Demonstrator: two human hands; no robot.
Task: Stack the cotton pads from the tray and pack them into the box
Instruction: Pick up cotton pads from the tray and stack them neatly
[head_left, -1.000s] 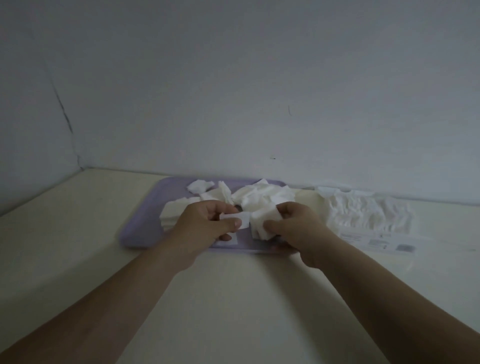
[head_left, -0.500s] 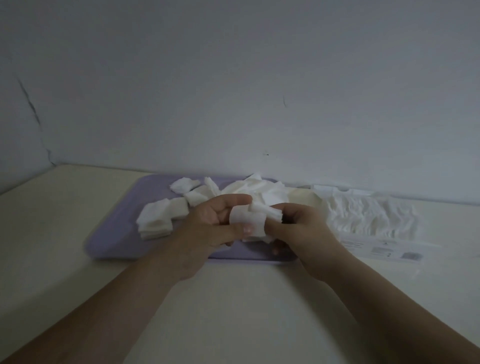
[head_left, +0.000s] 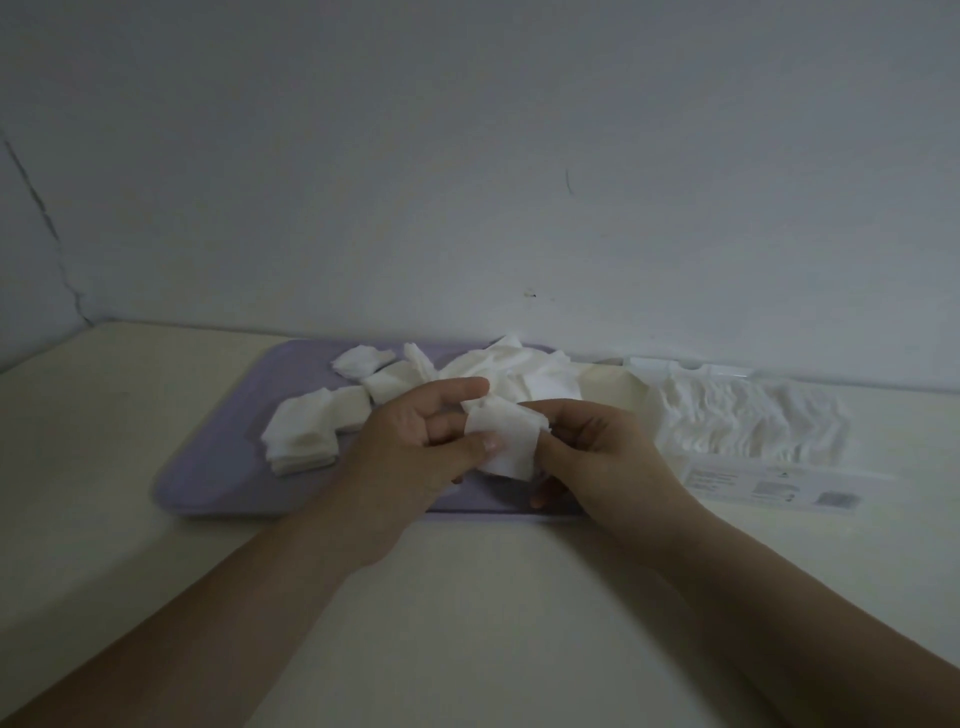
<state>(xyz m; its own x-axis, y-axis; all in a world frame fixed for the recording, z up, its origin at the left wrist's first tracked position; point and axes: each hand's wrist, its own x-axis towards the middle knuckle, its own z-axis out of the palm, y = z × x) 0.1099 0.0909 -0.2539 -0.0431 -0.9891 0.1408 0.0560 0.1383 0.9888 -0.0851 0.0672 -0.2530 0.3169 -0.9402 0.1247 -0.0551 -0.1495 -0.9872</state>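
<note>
Slippage is the danger in the head view. A small bundle of cotton pads (head_left: 506, 441) is pinched just above the near part of the tray (head_left: 218, 478). The thumb of the left hand (head_left: 415, 447) is pressed on its front face, and the fingers of the right hand (head_left: 597, 452) are curled round its right edge. The edges are fanned, not flush, so if either pinch is eased while squaring, pads could be shed or the bundle skewed. Thin, soft white squares are seen, likely to buckle under pressure. A neater stack (head_left: 301, 436) is set on the tray's left part, and a loose heap (head_left: 519, 374) at its back. A clear package (head_left: 748, 426), presumably the box, lies right of the tray; whether it is open cannot be told.
</note>
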